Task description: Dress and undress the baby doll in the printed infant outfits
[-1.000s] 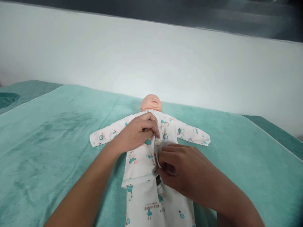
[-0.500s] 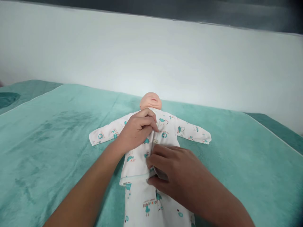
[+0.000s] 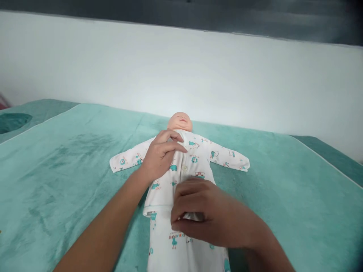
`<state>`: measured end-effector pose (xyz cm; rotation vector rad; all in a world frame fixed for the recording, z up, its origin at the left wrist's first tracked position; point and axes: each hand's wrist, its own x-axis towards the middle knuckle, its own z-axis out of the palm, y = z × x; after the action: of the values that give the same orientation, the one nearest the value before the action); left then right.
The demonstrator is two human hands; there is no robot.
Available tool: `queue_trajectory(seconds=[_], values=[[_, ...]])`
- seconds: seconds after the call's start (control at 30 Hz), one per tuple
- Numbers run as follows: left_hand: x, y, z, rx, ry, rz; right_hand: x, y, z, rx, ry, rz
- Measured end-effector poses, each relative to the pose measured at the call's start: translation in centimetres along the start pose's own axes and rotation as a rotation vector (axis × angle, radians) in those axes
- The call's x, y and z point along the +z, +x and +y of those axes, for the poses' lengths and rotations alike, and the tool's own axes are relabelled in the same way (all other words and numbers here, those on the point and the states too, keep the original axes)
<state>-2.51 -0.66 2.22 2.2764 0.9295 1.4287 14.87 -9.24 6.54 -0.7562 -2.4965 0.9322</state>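
Doll (image 3: 180,121) supine, mid teal blanket (image 3: 283,189), head nr wall (image 3: 176,68). L hand (image 3: 162,155) over upper shirt (image 3: 203,164) front: loosely curled, tips apart. R hand (image 3: 200,211) above trousers (image 3: 163,253): narrow, thumb + index tips together (can't tell if cloth's between). Blanket runs wide beyond both sleeve cuffs (image 3: 245,165), out to pale edge lines (image 3: 326,161).

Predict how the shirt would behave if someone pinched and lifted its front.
The shirt is probably floppy: its thin-looking cloth creases softly down the front. The sleeves lie limp on the blanket, so would likely droop if raised. It seems unlikely to lift away freely, since the doll appears to be wearing it.
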Motion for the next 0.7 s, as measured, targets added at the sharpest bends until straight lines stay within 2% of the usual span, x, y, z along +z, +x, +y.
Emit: queue_trajectory(seconds=[0.03,0.1,0.17,0.2,0.23,0.33,0.43,0.5,0.63,0.7], values=[[-0.3,-0.6,-0.2,-0.008,0.03,0.014,-0.2,-0.2,0.5,-0.024,0.099,0.054],[-1.4,-2.4,-0.8,-0.073,0.142,0.082,-0.8,-0.9,2.4,0.014,0.178,0.3],[-2.9,-4.7,-1.5,-0.183,0.348,0.165,-1.5,-2.2,5.4,0.159,0.03,0.626],[-3.7,-5.9,-1.8,-0.247,0.468,0.183,-1.9,-3.1,7.2,0.265,-0.121,0.74],[-4.5,-7.1,-2.0,-0.301,0.584,0.174,-2.4,-4.2,9.1,0.333,-0.278,0.782],[-6.7,-9.8,-2.3,-0.458,0.858,0.041,-3.6,-7.6,14.3,0.409,-0.597,0.579],[-7.8,-10.6,-2.2,-0.568,0.967,-0.086,-4.9,-9.9,17.2,0.492,-0.754,0.503],[-8.1,-10.3,-2.2,-0.573,0.99,-0.134,-5.8,-10.3,18.0,0.497,-0.794,0.495],[-9.0,-9.3,-3.1,-0.51,1.111,-0.075,-6.9,-9.4,18.8,0.468,-0.844,0.503],[-9.5,-9.3,-3.7,-0.545,1.132,-0.083,-7.0,-9.1,18.9,0.479,-0.855,0.523]])
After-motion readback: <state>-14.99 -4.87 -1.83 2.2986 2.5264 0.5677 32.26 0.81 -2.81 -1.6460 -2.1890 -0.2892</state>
